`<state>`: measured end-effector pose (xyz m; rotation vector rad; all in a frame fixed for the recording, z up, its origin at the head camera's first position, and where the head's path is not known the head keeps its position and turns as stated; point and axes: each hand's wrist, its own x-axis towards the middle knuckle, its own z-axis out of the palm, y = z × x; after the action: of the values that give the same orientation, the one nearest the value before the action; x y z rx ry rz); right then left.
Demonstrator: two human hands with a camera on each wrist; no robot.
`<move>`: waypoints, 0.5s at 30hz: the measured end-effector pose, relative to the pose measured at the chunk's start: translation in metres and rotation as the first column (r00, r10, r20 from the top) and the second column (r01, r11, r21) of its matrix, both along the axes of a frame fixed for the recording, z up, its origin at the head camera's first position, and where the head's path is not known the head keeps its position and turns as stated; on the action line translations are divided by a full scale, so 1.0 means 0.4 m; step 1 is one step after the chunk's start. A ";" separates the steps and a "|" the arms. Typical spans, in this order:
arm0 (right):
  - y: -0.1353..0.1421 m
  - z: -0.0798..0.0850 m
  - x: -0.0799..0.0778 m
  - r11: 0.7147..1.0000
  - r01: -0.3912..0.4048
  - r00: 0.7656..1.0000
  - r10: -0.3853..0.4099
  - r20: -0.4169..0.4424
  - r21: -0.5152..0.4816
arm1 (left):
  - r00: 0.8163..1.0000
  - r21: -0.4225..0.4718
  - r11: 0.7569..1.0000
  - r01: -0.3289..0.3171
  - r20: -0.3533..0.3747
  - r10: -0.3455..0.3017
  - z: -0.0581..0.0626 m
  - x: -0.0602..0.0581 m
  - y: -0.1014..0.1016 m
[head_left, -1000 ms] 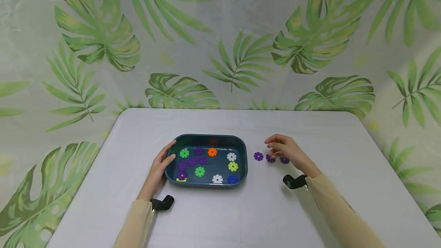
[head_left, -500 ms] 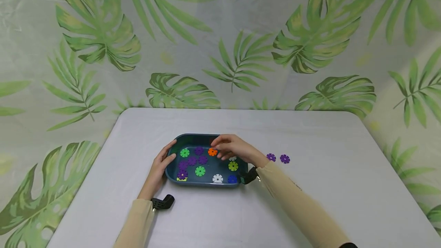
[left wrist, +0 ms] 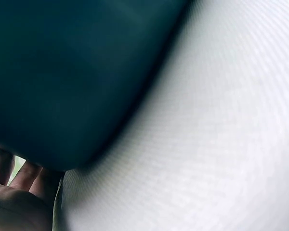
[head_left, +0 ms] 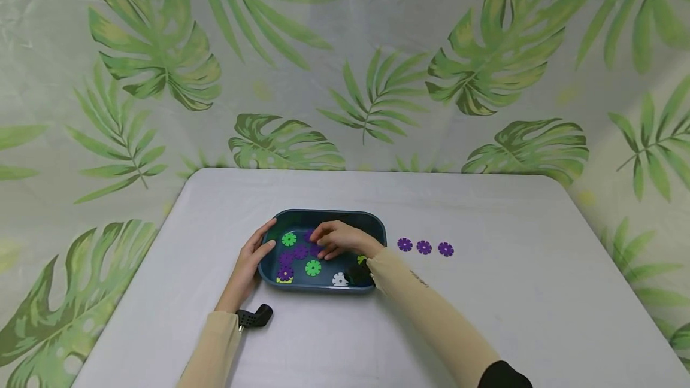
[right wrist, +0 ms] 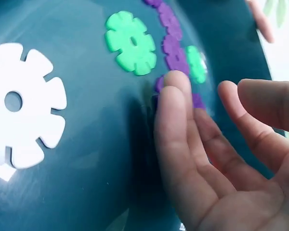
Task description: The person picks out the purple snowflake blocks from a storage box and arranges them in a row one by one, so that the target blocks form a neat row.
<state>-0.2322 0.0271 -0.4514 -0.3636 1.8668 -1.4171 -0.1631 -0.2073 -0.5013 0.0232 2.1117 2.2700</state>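
Note:
My left hand (head_left: 249, 263) grips the left end of a dark teal tray (head_left: 323, 290), thumb over the rim. Its fingers (left wrist: 25, 175) show against the tray's outer wall in the left wrist view. Inside the tray, my right hand (head_left: 342, 239) hovers low with fingers slightly bent and thumb apart, nothing between them. Just beyond its fingertips lie several purple notched discs (right wrist: 176, 58), partly hidden by the fingers. A green disc (right wrist: 121, 37) and a white disc (right wrist: 38, 91) lie on the tray floor beside the hand.
Three purple discs (head_left: 424, 248) lie in a row on the white table (head_left: 485, 214), right of the tray. Another green disc (head_left: 288, 239) is near the tray's left end. A leaf-patterned cloth (head_left: 377, 17) hangs behind the table.
My right hand has moved left from above the purple row on the table into the tray, reaching the purple discs there. My left hand has stayed on the tray.

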 end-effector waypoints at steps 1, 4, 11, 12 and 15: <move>-0.004 0.000 0.000 1.000 0.003 1.000 -0.003 0.004 0.009 | 1.000 0.000 1.000 -0.001 0.001 0.001 0.000 0.000 0.000; -0.014 -0.001 0.002 0.999 0.003 1.000 -0.003 -0.004 0.033 | 1.000 0.004 1.000 -0.003 0.003 0.003 0.001 0.000 0.001; -0.022 -0.002 0.002 0.996 -0.011 0.999 0.016 -0.049 0.091 | 1.000 0.004 1.000 -0.005 0.003 0.005 0.005 0.002 0.003; -0.022 -0.001 0.002 0.995 -0.008 0.998 0.014 -0.054 0.097 | 1.000 0.002 1.000 -0.004 0.003 0.004 0.005 0.003 0.003; -0.023 0.000 0.004 0.993 -0.005 0.997 0.014 -0.075 0.117 | 1.000 -0.001 1.000 -0.001 0.006 0.001 0.006 0.004 0.004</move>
<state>-0.2308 0.0179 -0.4513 -0.3726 1.9964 -1.2968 -0.1613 -0.2059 -0.4987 0.0144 2.1101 2.2670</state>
